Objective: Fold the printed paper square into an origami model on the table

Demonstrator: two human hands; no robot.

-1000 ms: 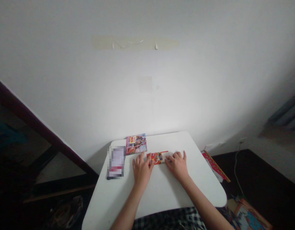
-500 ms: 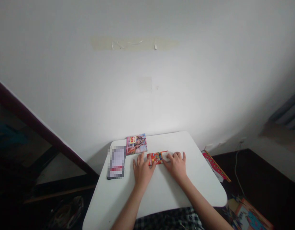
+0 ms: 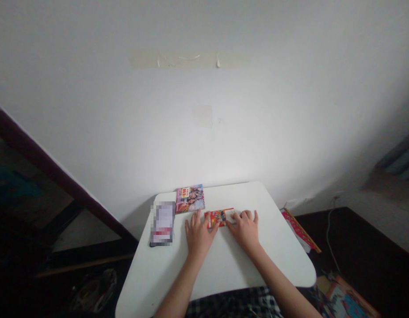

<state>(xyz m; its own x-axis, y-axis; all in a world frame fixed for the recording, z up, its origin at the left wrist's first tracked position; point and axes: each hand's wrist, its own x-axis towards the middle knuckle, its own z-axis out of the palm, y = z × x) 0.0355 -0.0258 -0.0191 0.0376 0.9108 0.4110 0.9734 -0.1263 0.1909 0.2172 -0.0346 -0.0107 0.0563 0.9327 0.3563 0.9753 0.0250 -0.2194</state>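
Note:
A small red printed packet (image 3: 220, 217) lies flat on the white table (image 3: 224, 265), between my two hands. My left hand (image 3: 198, 235) rests on the table with fingers spread and its fingertips on the packet's left end. On the packet's right end lies my right hand (image 3: 245, 228), palm down, fingers stretched flat and pressing it to the table. Neither hand lifts anything.
A colourful booklet (image 3: 190, 198) lies at the table's far edge by the white wall. A dark phone-like slab (image 3: 162, 223) sits at the left. A red patterned item (image 3: 300, 230) leans off the right side; clutter lies on the dark floor.
My right hand has slid slightly left along the packet, covering more of its right end. The left hand has barely shifted.

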